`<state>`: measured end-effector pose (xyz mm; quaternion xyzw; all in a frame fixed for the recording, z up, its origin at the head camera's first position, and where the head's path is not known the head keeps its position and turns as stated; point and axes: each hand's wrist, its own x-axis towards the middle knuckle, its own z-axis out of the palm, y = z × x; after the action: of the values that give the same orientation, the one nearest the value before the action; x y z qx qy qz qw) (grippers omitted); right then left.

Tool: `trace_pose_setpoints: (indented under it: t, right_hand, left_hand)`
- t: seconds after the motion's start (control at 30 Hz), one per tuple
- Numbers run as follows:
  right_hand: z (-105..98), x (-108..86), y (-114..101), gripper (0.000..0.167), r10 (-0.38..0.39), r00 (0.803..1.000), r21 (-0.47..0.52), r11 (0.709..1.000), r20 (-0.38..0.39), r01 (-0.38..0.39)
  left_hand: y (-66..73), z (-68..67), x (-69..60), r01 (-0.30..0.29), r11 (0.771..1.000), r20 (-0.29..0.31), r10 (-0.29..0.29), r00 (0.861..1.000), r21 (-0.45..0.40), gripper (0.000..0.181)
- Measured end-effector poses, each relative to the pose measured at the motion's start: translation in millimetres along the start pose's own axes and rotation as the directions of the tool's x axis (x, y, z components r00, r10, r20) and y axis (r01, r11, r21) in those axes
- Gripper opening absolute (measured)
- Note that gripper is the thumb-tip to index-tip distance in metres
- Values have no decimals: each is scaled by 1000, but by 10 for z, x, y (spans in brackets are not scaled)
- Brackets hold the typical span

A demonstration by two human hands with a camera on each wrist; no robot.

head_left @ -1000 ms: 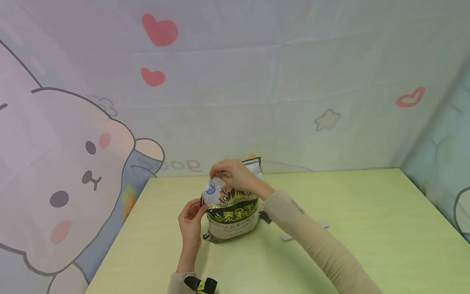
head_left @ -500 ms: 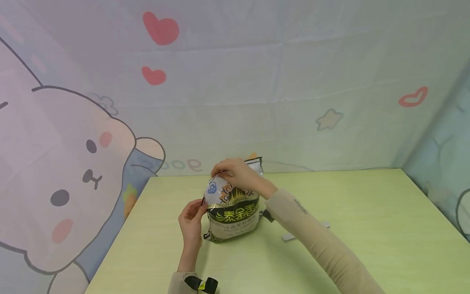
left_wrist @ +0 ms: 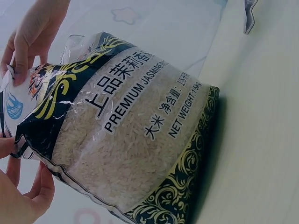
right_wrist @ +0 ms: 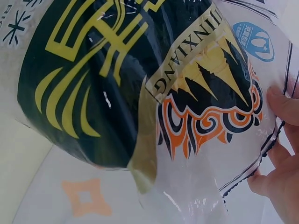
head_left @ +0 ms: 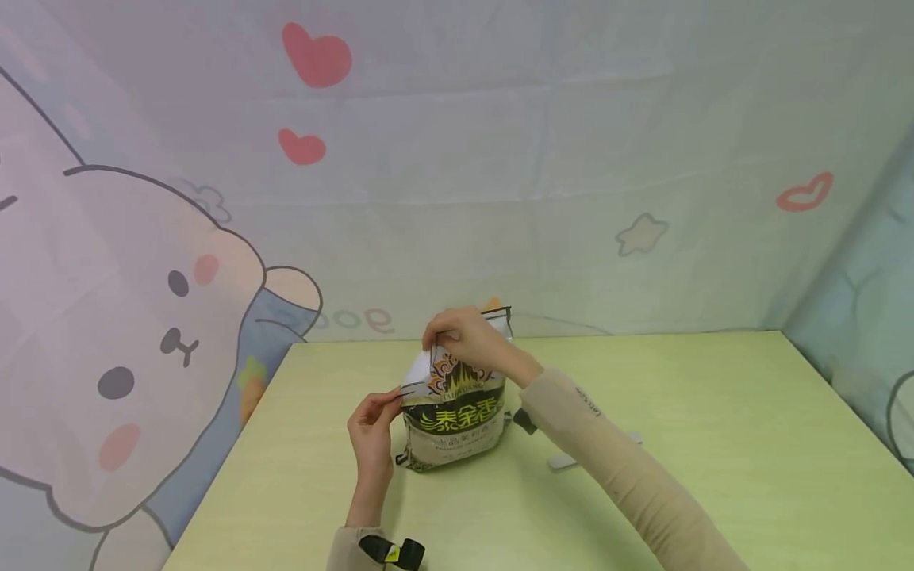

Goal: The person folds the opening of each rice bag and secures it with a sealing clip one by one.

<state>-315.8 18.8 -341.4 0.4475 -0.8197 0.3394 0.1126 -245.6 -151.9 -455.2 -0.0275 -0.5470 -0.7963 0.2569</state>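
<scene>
A bag of rice (head_left: 457, 424) with a dark green and yellow label stands upright on the table. My left hand (head_left: 374, 427) pinches its left edge at the folded upper corner; in the left wrist view that hand (left_wrist: 23, 191) is beside the bag's side seam. Up at the top edge, my right hand (head_left: 471, 339) pinches the bag between thumb and fingers. The right wrist view shows the right hand (right_wrist: 282, 154) at the top seam, near a blue logo. Rice grains (left_wrist: 107, 149) show through the clear lower part of the bag.
A thin white object (head_left: 562, 461) lies on the table (head_left: 714, 412) right of the bag, partly hidden by the right sleeve. Behind the table hangs a printed cloth (head_left: 457, 159) with hearts and a cartoon bear.
My right hand has moved slightly right with the bag's top. The bag's upper left corner, upright before, is now folded over, hiding the blue logo in the head view.
</scene>
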Motion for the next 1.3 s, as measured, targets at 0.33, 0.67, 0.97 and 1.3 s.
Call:
trace_pose_setpoints:
  t: [0.33, 0.67, 0.97, 1.3]
  right_hand:
    - [-27, -18, 14, 24, -31, 999, 3, 1000, -24, 31]
    - [1, -17, 41, 25, -106, 993, -48, 994, -59, 103]
    - [0, -13, 48, 27, -95, 993, -67, 994, -64, 90]
    - [-4, -14, 52, 24, -75, 995, -112, 991, -60, 68]
  left_hand:
    - [9, 7, 3, 10, 1000, 16, -10, 1000, 15, 19]
    - [27, 14, -11, 27, 1000, 9, -27, 1000, 8, 20]
    - [27, 13, -5, 24, 1000, 13, -24, 1000, -4, 28]
    - [21, 7, -2, 19, 1000, 34, -20, 999, 13, 19]
